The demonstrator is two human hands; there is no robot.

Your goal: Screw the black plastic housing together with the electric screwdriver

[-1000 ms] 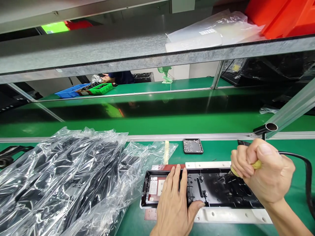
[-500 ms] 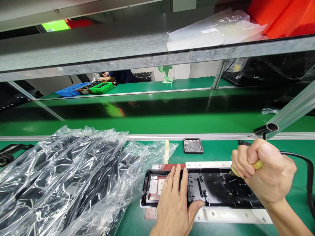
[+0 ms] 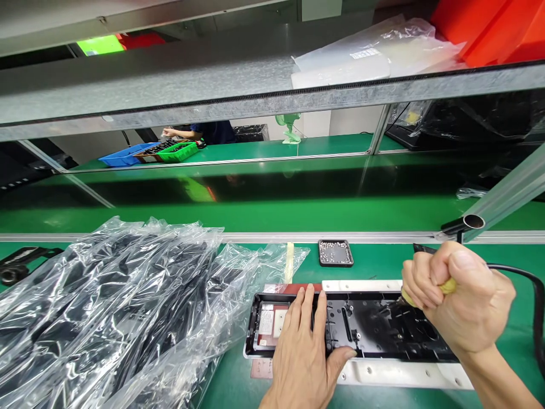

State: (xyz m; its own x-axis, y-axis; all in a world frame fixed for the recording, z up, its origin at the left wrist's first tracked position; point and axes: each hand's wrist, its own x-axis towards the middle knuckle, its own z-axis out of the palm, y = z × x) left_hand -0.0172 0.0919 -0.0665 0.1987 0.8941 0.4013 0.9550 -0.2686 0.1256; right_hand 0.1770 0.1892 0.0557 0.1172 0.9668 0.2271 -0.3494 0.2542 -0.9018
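Note:
A long black plastic housing (image 3: 372,329) lies with its hollow, ribbed side up in a white metal fixture (image 3: 383,374). My left hand (image 3: 304,346) rests flat across its left half, fingers stretched out and thumb over the near edge. My right hand (image 3: 462,301) is wrapped around the yellow grip of what looks like a corded soldering iron (image 3: 448,286). The iron's tip points down and left into the housing's right half; whether it touches cannot be made out. Small metal inserts show in the housing. Behind it sits a small black tray (image 3: 335,253) of tiny metal pieces.
Clear plastic bags (image 3: 140,307) with black parts cover the left of the green bench. A metal tube (image 3: 464,224) stands behind my right hand, and a black cord (image 3: 534,301) loops at the right. A metal shelf (image 3: 191,105) spans above. Beyond, a person (image 3: 215,132) works beside bins (image 3: 128,155).
Both hands keep their places on the housing and the iron; the view shifts only slightly. In the background, the person's arm has stretched out a little over the bins.

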